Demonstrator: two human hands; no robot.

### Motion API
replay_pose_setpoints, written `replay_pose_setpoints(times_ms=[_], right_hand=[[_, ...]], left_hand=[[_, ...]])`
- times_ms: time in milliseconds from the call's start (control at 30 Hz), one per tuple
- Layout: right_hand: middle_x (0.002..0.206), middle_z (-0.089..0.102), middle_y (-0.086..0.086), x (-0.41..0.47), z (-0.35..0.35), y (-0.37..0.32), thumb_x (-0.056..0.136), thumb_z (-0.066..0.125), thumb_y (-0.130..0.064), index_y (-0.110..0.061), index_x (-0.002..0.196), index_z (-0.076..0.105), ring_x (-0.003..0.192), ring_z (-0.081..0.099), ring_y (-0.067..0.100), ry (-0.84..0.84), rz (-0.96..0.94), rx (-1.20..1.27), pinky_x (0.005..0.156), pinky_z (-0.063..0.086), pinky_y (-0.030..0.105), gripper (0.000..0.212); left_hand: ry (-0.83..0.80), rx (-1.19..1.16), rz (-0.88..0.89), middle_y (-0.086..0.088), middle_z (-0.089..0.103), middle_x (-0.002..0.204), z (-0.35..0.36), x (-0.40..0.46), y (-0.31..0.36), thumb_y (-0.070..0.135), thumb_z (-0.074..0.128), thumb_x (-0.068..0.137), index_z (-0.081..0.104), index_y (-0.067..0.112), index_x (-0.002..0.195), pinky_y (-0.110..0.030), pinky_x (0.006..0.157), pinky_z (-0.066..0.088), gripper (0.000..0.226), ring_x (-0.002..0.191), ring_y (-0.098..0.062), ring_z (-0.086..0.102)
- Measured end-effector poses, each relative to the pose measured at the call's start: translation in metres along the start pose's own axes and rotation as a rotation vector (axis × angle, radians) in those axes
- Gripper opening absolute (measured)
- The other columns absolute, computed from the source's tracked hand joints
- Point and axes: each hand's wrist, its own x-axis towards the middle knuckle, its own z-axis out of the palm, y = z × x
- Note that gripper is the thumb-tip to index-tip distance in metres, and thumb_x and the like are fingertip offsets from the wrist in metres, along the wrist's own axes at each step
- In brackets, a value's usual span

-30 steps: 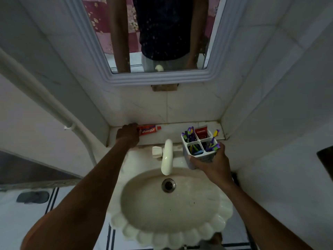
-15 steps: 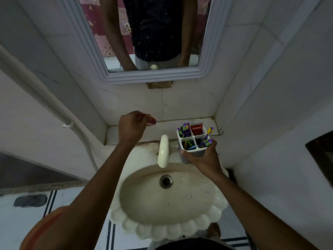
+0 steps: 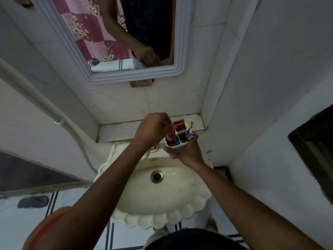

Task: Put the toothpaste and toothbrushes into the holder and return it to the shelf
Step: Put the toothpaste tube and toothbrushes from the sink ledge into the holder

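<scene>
A white four-compartment holder [image 3: 177, 146] is held above the back of the sink by my right hand [image 3: 188, 152], which grips it from below and the right. A red toothpaste box [image 3: 178, 125] stands in its far compartment, and purple and green toothbrushes [image 3: 189, 132] stick out of the others. My left hand [image 3: 153, 127] is closed on a small red toothpaste tube [image 3: 170, 132] and holds it cap-down at the holder's left compartment. The white shelf [image 3: 122, 129] runs along the wall behind the sink.
A cream scalloped sink [image 3: 162, 192] with a drain [image 3: 157, 176] lies below the hands; the tap is hidden under my left arm. A white-framed mirror [image 3: 108, 42] hangs above the shelf. A white pipe [image 3: 59, 121] runs down the left wall.
My left hand lifted the toothpaste tube off the shelf and carried it right to the holder. The camera tilted and moved closer.
</scene>
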Motion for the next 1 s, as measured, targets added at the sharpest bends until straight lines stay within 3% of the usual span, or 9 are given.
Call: replay_pose_setpoints(times_ms=[100,233,367,500,633,767,1000], right_hand=[[0.132,0.067,-0.015,-0.001,-0.003,0.001,0.053,0.110,-0.059,-0.030,0.141,0.034,0.119,0.071,0.006,-0.006,0.010,-0.004,0.094,0.066,0.032,0.119],[0.141,0.066,-0.008,-0.004,-0.005,0.004,0.048,0.106,-0.070,-0.028,0.146,0.035,0.126,0.070,0.016,0.007,0.021,-0.044,0.103,0.065,0.045,0.128],[0.145,0.065,-0.007,-0.007,-0.003,0.006,0.045,0.101,-0.079,-0.029,0.148,0.034,0.130,0.069,0.018,0.026,0.024,-0.070,0.106,0.063,0.048,0.133],[0.147,0.064,-0.006,-0.010,0.003,0.005,0.044,0.099,-0.083,-0.029,0.151,0.033,0.132,0.068,0.019,0.055,0.025,-0.083,0.108,0.062,0.047,0.137],[0.147,0.063,-0.005,-0.012,0.008,0.001,0.047,0.098,-0.084,-0.028,0.151,0.032,0.133,0.067,0.020,0.057,0.032,-0.090,0.108,0.062,0.047,0.135],[0.143,0.064,-0.006,-0.013,0.009,-0.003,0.050,0.100,-0.081,-0.028,0.149,0.033,0.129,0.068,0.019,0.061,0.047,-0.101,0.105,0.063,0.045,0.130],[0.135,0.068,-0.009,-0.012,0.014,-0.010,0.042,0.097,-0.087,-0.032,0.140,0.037,0.121,0.072,0.019,0.116,0.074,-0.106,0.100,0.065,0.050,0.127]], left_hand=[[-0.038,-0.032,-0.013,-0.003,0.075,0.118,0.010,0.001,-0.005,0.024,0.076,0.096,0.070,0.015,0.127,-0.044,0.080,0.064,0.033,0.095,-0.021,0.075],[0.008,0.002,0.016,0.004,0.076,0.116,0.017,-0.004,-0.019,0.028,0.074,0.098,0.073,0.020,0.121,-0.043,0.082,0.063,0.024,0.097,-0.013,0.074],[0.088,0.021,-0.004,0.005,0.079,0.112,0.020,-0.013,-0.034,0.037,0.072,0.100,0.076,0.020,0.118,-0.041,0.089,0.060,0.025,0.103,-0.016,0.074],[0.136,0.048,-0.045,0.011,0.079,0.114,0.026,-0.026,-0.051,0.054,0.066,0.100,0.074,0.026,0.125,-0.050,0.100,0.055,0.038,0.112,-0.018,0.072],[0.082,0.050,0.014,0.010,0.076,0.128,0.033,-0.025,-0.049,0.050,0.066,0.102,0.070,0.030,0.137,-0.052,0.110,0.046,0.041,0.128,-0.019,0.066],[-0.057,0.113,0.065,0.009,0.079,0.114,0.040,-0.013,-0.040,0.036,0.066,0.102,0.079,0.034,0.124,-0.043,0.100,0.039,0.026,0.113,-0.020,0.064],[-0.117,0.270,-0.001,0.009,0.075,0.086,0.035,0.003,-0.042,0.046,0.064,0.100,0.085,0.027,0.098,-0.043,0.098,0.030,0.029,0.089,-0.018,0.064]])
